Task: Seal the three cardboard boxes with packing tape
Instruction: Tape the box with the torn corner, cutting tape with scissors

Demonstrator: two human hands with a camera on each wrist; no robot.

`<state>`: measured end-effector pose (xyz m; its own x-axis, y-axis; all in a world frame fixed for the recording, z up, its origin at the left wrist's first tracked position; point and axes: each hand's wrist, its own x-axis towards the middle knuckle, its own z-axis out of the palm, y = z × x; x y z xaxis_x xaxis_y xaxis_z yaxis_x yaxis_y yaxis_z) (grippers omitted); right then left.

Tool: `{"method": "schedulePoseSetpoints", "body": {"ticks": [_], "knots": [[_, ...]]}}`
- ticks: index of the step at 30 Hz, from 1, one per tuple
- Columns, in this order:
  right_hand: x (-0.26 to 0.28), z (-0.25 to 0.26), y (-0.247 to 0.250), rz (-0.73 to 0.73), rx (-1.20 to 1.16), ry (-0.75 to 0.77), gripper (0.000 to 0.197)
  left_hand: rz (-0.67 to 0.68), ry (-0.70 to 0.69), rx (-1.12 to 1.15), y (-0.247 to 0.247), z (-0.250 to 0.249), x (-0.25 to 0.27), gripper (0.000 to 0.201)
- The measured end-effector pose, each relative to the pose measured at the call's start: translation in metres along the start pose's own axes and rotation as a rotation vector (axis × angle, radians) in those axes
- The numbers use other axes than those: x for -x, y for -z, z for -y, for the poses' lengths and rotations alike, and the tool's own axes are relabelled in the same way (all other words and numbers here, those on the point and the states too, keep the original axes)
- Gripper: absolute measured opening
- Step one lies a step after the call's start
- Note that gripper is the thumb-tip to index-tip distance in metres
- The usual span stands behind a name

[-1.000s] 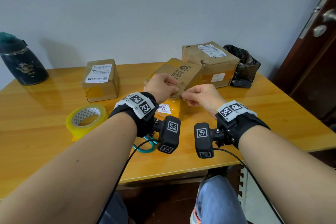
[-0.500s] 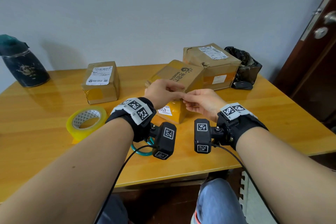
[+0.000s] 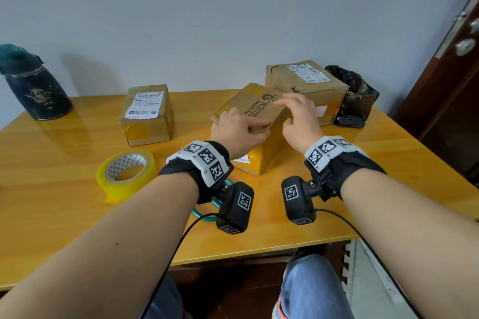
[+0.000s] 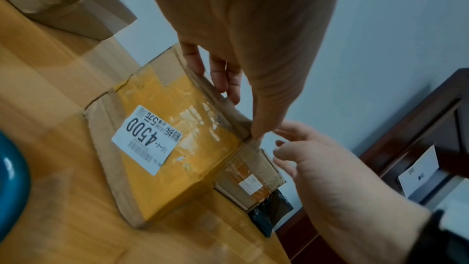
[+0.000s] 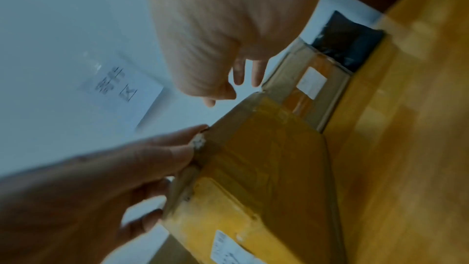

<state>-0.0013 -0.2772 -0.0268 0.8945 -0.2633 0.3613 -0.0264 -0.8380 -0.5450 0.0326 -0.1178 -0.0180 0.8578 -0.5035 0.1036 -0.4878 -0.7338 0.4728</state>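
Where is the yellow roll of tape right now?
In the head view, the tape roll lies flat on the table, to the left of the left hand and just in front of the small box.

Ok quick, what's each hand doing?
Left hand: holds the middle box's near edge.
Right hand: open, fingers over the box top.

We hold both forearms forward, wrists banded. Our left hand [image 3: 237, 129] curls its fingers [image 4: 223, 73] over the near top edge of the middle box [image 3: 261, 137]. Our right hand [image 3: 300, 119] hovers beside it, fingers [image 5: 240, 73] relaxed and slightly spread.
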Motion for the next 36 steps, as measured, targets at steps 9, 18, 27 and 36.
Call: {"method": "schedulePoseSetpoints", "body": {"ticks": [9, 18, 27, 36], "knots": [[-0.004, 0.007, -0.013, 0.05, 0.126, 0.191, 0.025, 0.001, -0.001, 0.016, 0.015, 0.024, 0.008, 0.034], [0.006, 0.03, -0.029, -0.043, 0.048, 0.122, 0.017, -0.047, -0.038, 0.228, 0.027, 0.037, 0.01, 0.032], [0.004, 0.03, -0.033, -0.08, 0.023, 0.105, 0.013, -0.045, -0.037, 0.236, 0.022, 0.039, -0.005, 0.028], [0.005, 0.031, -0.038, -0.111, -0.049, 0.106, 0.011, -0.267, -0.364, 0.04, 0.001, 0.045, -0.004, 0.02]]}}
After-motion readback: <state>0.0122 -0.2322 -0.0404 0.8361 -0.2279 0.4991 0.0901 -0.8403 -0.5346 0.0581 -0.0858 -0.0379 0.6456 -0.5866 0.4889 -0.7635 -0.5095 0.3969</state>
